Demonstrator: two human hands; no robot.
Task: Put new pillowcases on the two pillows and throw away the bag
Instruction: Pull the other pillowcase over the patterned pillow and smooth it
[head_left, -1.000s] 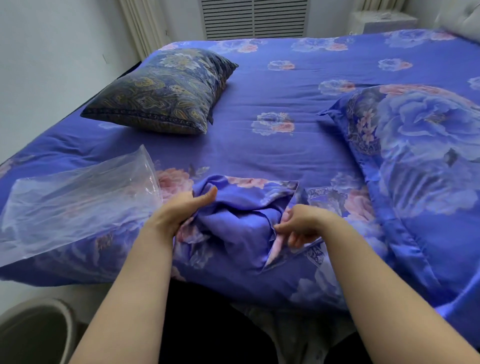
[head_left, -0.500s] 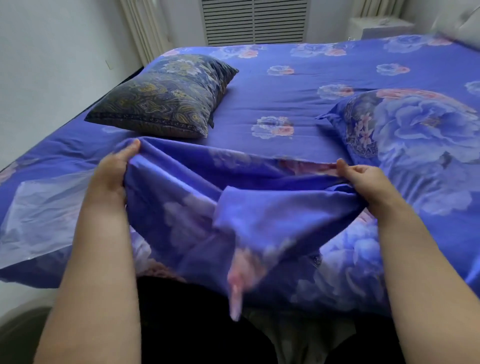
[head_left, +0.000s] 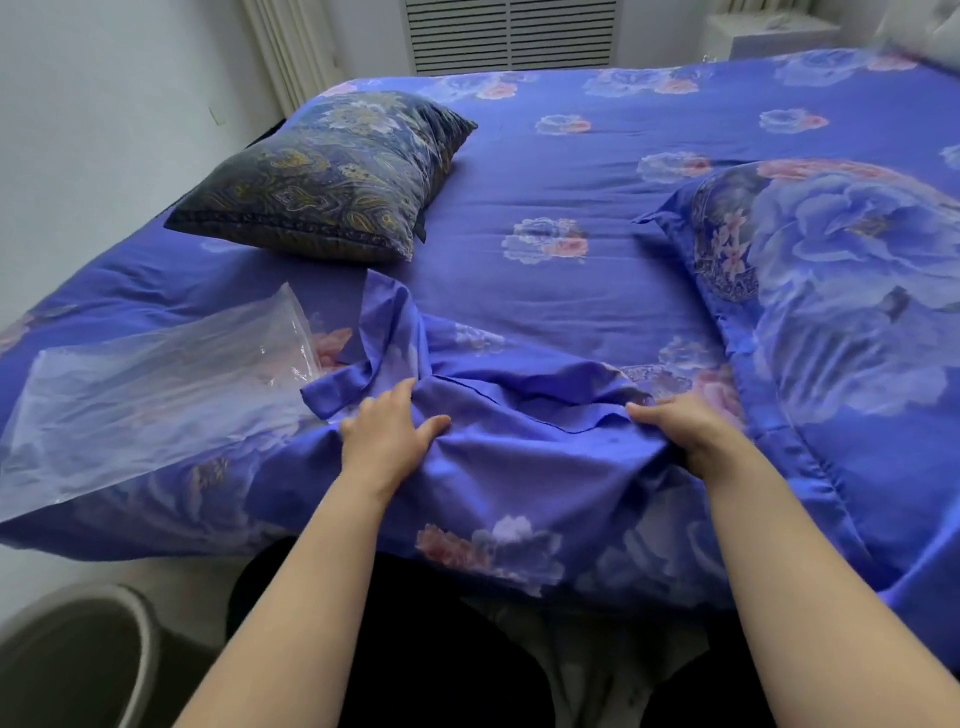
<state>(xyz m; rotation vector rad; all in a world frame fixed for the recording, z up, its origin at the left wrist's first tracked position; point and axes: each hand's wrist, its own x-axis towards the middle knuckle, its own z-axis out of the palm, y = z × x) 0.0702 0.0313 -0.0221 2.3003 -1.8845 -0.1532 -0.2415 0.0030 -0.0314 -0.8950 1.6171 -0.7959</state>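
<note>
While both hands, left (head_left: 387, 441) and right (head_left: 685, 434), bunch the blue pillowcase (head_left: 519, 415) on the bed (head_left: 571, 197), fingers curled into the cloth, apparently finding its opening.

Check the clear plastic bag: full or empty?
Empty: the plastic bag lies flat on the bed, only bedding showing through it.

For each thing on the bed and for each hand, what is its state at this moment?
Pillowcase: crumpled on the bed edge, held by both hands.
Left hand: grips the pillowcase fabric.
Right hand: grips the pillowcase fabric.
Plastic bag: empty, lying flat on the bed.
Dark pillow: lying on the bed, in its dark patterned case.
Blue pillow: lying on the bed, in a blue floral case.
</note>
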